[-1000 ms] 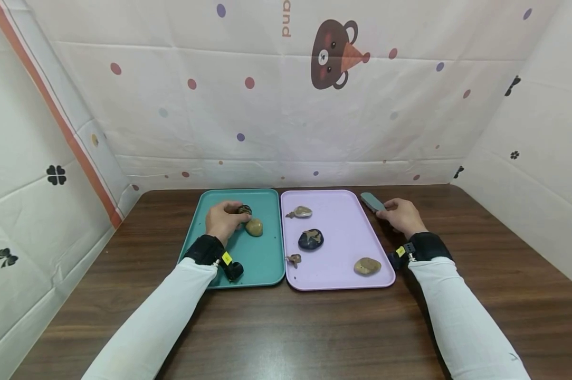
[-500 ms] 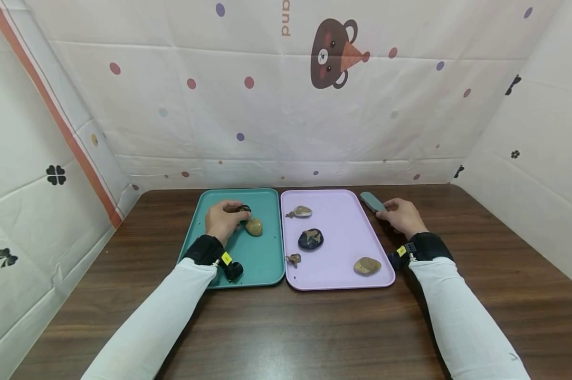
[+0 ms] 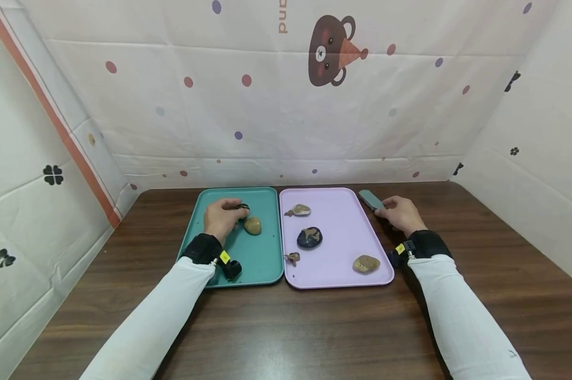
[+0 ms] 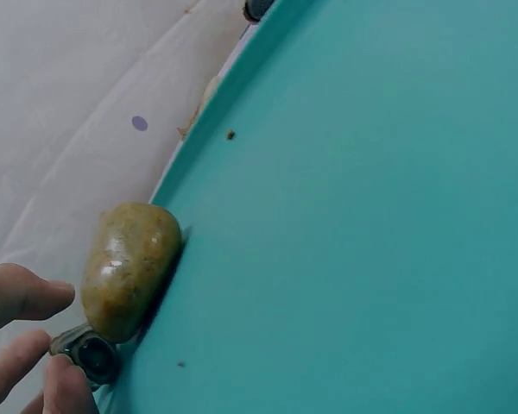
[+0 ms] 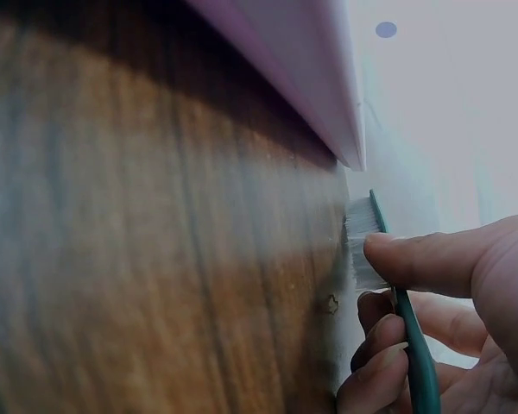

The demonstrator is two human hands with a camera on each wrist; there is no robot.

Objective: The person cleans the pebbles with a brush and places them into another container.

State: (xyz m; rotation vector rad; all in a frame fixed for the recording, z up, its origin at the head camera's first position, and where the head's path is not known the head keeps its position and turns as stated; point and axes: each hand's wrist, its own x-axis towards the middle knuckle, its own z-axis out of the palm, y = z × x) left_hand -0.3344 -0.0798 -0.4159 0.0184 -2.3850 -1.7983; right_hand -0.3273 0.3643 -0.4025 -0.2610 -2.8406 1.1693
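Observation:
My left hand (image 3: 221, 219) is over the teal tray (image 3: 257, 269), its fingers around a small dark, rounded piece with pale stripes (image 4: 91, 355), rather like a snail shell. In the left wrist view the fingertips are right at that piece. Beside it, a glossy tan stone (image 4: 129, 267) lies in the tray. Right of the lilac tray (image 3: 338, 211), my right hand (image 3: 400, 215) grips a green brush (image 3: 371, 200) with its thumb and curled fingers. Pale bristles (image 5: 363, 246) face the wooden table in the right wrist view.
On the lilac tray lie a dark stone with a tan patch (image 3: 310, 237), a flat tan stone (image 3: 366, 264), a grey-green stone (image 3: 301, 210) and small brown bits (image 3: 293, 257). Patterned white cloth (image 3: 191, 121) rises behind the brown table (image 3: 286, 338).
The dark striped piece has turned in my left fingers and shows less of its side. My right hand and brush stay in place. The head view has shifted slightly.

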